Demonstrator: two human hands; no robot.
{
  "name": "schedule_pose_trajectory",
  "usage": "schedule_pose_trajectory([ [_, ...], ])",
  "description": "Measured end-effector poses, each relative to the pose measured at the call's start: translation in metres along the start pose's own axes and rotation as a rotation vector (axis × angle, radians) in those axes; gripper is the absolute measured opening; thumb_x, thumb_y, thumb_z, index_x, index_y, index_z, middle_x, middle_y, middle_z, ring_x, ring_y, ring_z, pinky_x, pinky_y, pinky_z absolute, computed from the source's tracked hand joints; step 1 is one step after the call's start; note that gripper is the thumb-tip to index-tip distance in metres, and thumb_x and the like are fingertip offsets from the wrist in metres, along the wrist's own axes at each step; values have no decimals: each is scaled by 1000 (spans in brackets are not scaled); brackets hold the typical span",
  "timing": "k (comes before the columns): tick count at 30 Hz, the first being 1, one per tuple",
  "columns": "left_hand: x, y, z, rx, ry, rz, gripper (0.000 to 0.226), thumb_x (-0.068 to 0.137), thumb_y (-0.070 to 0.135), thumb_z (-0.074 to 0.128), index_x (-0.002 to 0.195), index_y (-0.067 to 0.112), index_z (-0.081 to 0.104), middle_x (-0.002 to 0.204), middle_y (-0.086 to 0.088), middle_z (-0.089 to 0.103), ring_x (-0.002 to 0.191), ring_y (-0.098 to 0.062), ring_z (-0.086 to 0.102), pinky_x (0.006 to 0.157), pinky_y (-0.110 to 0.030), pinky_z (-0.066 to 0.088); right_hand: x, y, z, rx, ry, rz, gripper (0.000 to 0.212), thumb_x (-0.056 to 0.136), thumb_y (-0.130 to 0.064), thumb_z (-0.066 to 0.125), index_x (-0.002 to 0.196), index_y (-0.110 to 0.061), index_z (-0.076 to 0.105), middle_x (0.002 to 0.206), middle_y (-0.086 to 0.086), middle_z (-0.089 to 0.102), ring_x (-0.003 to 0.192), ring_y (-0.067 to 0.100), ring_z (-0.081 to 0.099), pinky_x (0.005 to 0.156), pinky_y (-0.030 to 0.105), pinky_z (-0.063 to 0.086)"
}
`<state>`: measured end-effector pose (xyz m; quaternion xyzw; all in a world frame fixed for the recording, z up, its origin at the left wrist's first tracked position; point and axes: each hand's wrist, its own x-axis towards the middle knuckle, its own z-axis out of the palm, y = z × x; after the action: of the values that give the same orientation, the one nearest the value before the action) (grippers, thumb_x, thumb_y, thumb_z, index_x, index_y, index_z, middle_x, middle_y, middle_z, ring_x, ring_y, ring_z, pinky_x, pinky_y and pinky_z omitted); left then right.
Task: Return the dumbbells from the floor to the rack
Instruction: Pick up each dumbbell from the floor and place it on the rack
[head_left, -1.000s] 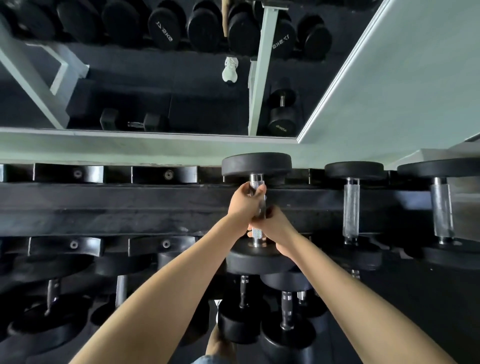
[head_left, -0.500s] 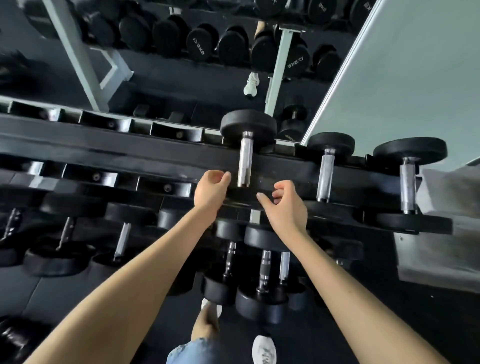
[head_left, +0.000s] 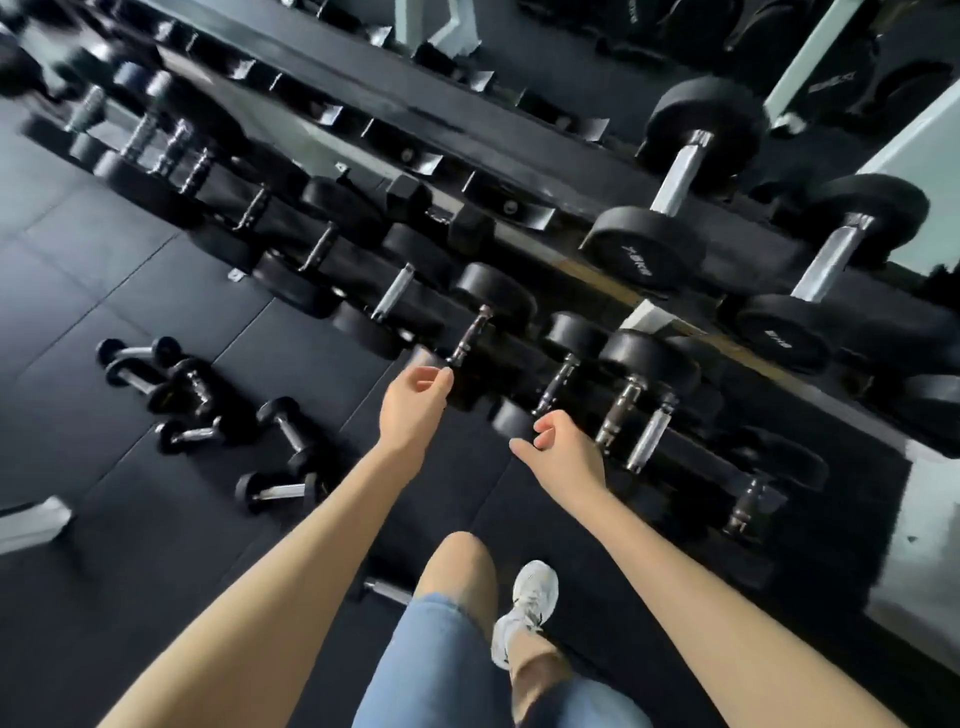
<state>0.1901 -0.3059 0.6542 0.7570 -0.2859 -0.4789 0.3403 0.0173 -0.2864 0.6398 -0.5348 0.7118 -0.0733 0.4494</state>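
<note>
Our left hand (head_left: 415, 402) hangs empty, fingers loosely curled and the thumb and forefinger tips close together around nothing. Our right hand (head_left: 563, 454), just to its right and a little lower in the frame, is empty too, its fingers half bent and the thumb pointing left. Both bare forearms reach out from the bottom edge. Both hands sit just in front of the lower tier of the long black steel rack (head_left: 467, 124), which crosses the view on a slant from upper left to right. The left fingertips line up with the near end of a dark-handled black dumbbell (head_left: 470, 332) racked on that tier; we cannot tell whether they touch it. Higher and to the right, two large black round-headed dumbbells (head_left: 675, 176) with bright chrome grips rest side by side on the top tier. Not yet racked, a scatter of small black dumbbells with chrome handles (head_left: 288, 434) lies on the black rubber floor mat (head_left: 130, 571), well apart from the hands, off to the left of our left forearm. One more chrome handle (head_left: 387, 591) pokes out on the floor from behind our raised bare knee (head_left: 457, 566), below the hands. Pale blue denim shorts (head_left: 431, 670) and a white trainer (head_left: 530, 597) fill the bottom centre.
</note>
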Motion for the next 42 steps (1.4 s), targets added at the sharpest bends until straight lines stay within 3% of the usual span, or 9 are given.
schedule_pose_trajectory([
  [3, -4, -55, -50, -26, 80, -93, 10, 86, 34, 57, 78, 28, 58, 86, -1, 67, 72, -15, 59, 77, -36, 52, -14, 0, 58, -63, -133, -15, 38, 87, -36, 66, 113, -12, 53, 94, -3, 58, 96, 21, 61, 84, 32, 46],
  [9, -11, -179, -134, -18, 186, -298, 12, 87, 37, 57, 76, 31, 57, 84, 2, 68, 82, -20, 64, 91, -46, 53, -34, 12, 175, -235, -326, 26, 37, 88, -40, 62, 114, -16, 52, 105, -2, 62, 99, 21, 61, 83, 32, 47],
  [16, 1, -335, -198, -5, 152, -504, 17, 83, 45, 57, 75, 31, 60, 87, 2, 70, 88, -22, 66, 88, -44, 54, -36, 37, 307, -355, -372, 158, 40, 87, -44, 61, 117, -21, 49, 99, -8, 55, 101, 20, 61, 84, 32, 49],
  [20, 24, -407, -211, 1, 87, -588, 28, 77, 43, 55, 65, 19, 50, 71, -2, 56, 67, -19, 51, 71, -31, 47, -23, 62, 375, -397, -372, 210, 43, 85, -46, 63, 118, -21, 50, 99, -9, 54, 101, 20, 61, 85, 33, 50],
  [25, 62, -492, -188, 53, 13, -703, 27, 83, 41, 52, 71, 17, 54, 65, 4, 56, 68, -19, 53, 71, -29, 40, 12, 106, 444, -393, -387, 206, 42, 85, -43, 64, 117, -18, 50, 100, -8, 53, 102, 20, 58, 86, 33, 47],
  [33, 106, -625, -98, -255, -22, -950, 31, 93, 31, 54, 68, 15, 45, 67, 0, 41, 57, -13, 38, 54, -22, 37, 98, 216, 542, -512, -496, 147, 55, 84, -49, 64, 128, -21, 47, 121, -1, 60, 110, 22, 58, 89, 36, 47],
  [36, 131, -666, -64, -433, 57, -1068, 24, 92, 39, 56, 87, 15, 57, 83, 0, 57, 79, -14, 57, 77, -30, 53, 132, 257, 576, -558, -531, 109, 61, 83, -51, 64, 133, -21, 45, 128, 1, 58, 117, 24, 56, 93, 38, 47],
  [38, 150, -694, -44, -483, 103, -1085, 32, 91, 42, 57, 104, 13, 57, 94, -1, 59, 94, -17, 57, 90, -35, 52, 151, 281, 597, -589, -572, 86, 66, 84, -52, 63, 137, -21, 42, 132, 2, 57, 120, 25, 55, 94, 38, 46],
  [42, 185, -733, -11, -544, 96, -1050, 40, 88, 51, 56, 102, 13, 56, 95, 0, 58, 83, -14, 56, 77, -28, 50, 182, 318, 632, -623, -664, 27, 74, 83, -53, 63, 143, -20, 35, 138, 4, 53, 123, 27, 54, 95, 39, 46],
])
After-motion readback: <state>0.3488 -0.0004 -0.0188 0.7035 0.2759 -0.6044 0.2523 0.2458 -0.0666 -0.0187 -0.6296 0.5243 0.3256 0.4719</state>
